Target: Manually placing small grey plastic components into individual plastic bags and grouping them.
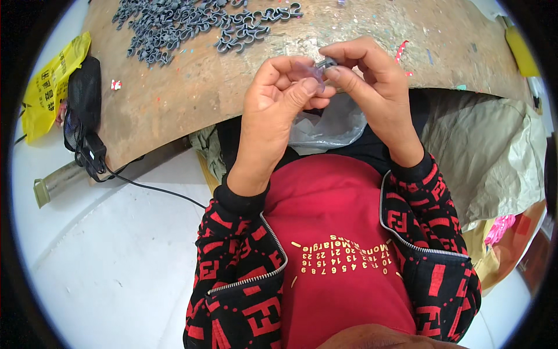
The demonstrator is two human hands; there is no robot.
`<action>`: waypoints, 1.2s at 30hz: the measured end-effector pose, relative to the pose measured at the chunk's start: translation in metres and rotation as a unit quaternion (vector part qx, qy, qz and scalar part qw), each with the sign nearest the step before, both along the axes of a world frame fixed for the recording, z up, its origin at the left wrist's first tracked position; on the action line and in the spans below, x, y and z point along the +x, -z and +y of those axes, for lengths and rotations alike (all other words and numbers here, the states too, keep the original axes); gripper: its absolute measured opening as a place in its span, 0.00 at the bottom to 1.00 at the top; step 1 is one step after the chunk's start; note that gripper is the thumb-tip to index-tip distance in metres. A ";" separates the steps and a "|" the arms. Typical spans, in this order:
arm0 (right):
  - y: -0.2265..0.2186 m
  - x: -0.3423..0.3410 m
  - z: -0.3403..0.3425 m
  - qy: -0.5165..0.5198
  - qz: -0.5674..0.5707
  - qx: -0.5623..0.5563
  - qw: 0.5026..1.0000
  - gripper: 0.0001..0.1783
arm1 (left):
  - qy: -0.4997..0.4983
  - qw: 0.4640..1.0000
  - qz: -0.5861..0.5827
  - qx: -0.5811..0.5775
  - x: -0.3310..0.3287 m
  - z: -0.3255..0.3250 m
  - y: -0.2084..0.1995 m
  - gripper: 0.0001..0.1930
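Observation:
Above the near edge of the wooden table (174, 104), both of my hands meet in front of my chest. My left hand (268, 99) pinches a thin, see-through purple piece (311, 72), perhaps film or soft plastic. A small grey plastic clip (327, 62) is between the thumb and forefinger of my right hand (381, 78), touching or nearly touching the purple piece. Fingers partly cover both items. Farther left on the table lies a spread pile of similar curved grey clips (168, 29).
Below my hands, a clear plastic bag (331, 131) hangs by my lap. To the left are a yellow bag (55, 87), a black mesh pouch (84, 93) and a power adapter (91, 151) with a trailing cable. A pale sack (488, 154) drapes at the right; a yellow object (521, 51) stands beyond.

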State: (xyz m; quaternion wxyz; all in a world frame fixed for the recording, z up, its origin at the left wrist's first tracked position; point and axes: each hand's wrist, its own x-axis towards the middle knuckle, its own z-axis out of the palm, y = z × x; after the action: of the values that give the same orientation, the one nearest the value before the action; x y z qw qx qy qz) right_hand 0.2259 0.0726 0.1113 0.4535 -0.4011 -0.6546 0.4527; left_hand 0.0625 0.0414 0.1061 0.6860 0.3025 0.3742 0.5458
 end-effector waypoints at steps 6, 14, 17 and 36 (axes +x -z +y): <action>-0.006 0.001 -0.001 -0.014 -0.097 0.118 0.988 0.12 | 0.039 0.983 0.158 0.089 -0.011 -0.002 0.007 0.07; -0.013 0.009 -0.003 -0.038 0.139 -0.086 0.986 0.13 | 0.082 0.995 0.012 0.063 -0.011 -0.001 0.014 0.11; -0.010 0.006 -0.009 -0.067 0.173 -0.124 0.975 0.13 | 0.082 0.995 0.003 0.062 -0.011 -0.002 0.015 0.11; -0.001 0.010 -0.002 -0.065 -0.049 0.076 0.994 0.12 | -0.005 0.925 0.300 0.231 -0.010 -0.007 0.008 0.06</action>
State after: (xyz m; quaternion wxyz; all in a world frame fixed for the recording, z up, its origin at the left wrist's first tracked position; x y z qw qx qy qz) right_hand 0.2357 0.0705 0.1118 0.4197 -0.3439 -0.7331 0.4101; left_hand 0.0528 0.0342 0.0985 0.4500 0.6004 0.4280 0.5038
